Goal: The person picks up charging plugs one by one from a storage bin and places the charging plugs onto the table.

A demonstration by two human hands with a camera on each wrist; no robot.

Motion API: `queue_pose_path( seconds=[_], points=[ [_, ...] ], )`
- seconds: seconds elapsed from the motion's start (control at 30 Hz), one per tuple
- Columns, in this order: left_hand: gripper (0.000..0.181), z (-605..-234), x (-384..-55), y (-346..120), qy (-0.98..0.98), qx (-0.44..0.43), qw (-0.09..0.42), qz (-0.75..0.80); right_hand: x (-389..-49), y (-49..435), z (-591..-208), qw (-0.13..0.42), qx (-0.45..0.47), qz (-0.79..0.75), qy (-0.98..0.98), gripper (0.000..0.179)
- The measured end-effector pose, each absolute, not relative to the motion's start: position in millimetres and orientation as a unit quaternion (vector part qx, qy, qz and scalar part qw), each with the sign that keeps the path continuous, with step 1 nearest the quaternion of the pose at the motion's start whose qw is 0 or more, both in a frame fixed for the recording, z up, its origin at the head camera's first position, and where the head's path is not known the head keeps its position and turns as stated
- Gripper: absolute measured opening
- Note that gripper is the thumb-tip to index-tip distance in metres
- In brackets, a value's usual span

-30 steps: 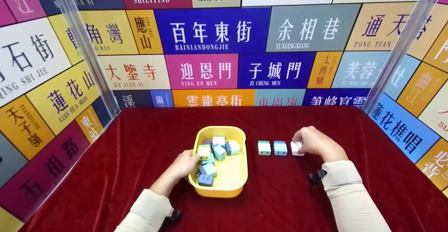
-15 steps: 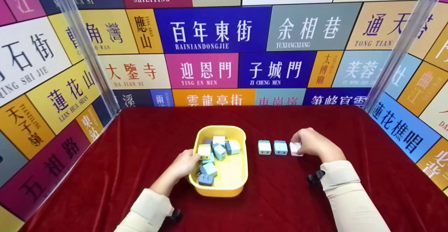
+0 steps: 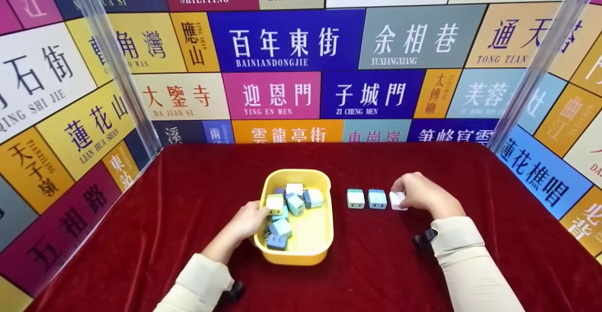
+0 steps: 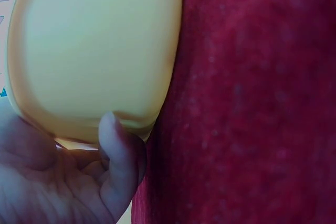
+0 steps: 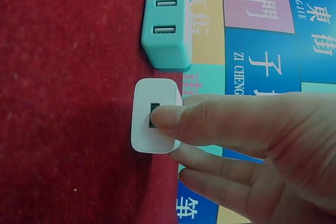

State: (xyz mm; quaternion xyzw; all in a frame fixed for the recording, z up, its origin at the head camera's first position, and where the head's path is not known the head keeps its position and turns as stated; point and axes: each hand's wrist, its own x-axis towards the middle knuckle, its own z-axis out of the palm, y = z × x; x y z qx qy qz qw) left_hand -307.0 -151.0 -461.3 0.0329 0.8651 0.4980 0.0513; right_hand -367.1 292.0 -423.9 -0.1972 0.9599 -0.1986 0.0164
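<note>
As the left grip (image 3: 248,220) clasps the yellow tub (image 3: 295,259) by its side, presumably steadying it | loose chargers (image 3: 295,204) lie inside | green-topped charger (image 3: 355,201), then blue charger (image 3: 377,201), on red surface (image 3: 367,255) | white charger (image 3: 395,200) just beside, pinched by right grip (image 3: 422,192), likely for a straight row

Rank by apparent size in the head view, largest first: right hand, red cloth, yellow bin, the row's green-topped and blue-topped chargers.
Red cloth
Yellow bin
Right hand
Green-topped charger and blue-topped charger: too alike to rank
</note>
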Motion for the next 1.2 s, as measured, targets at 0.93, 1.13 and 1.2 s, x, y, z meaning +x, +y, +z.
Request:
queue_pose_path(
  seconds=[0.93,1.13,1.2],
  points=[
    [0.027,-461,-306,-150,0.871,0.028,0.047,0.489,-358,280,-397,0.015,-0.199,-0.202,0.959,0.033],
    [0.027,-460,-305,-150,0.869,0.027,0.045,0.491,-353,269,-391,-0.009,-0.226,-0.194,0.955,0.032],
    [0.027,-460,-305,-150,0.869,0.029,0.043,0.492,-350,265,-389,-0.018,-0.233,-0.189,0.954,0.032]
  ],
)
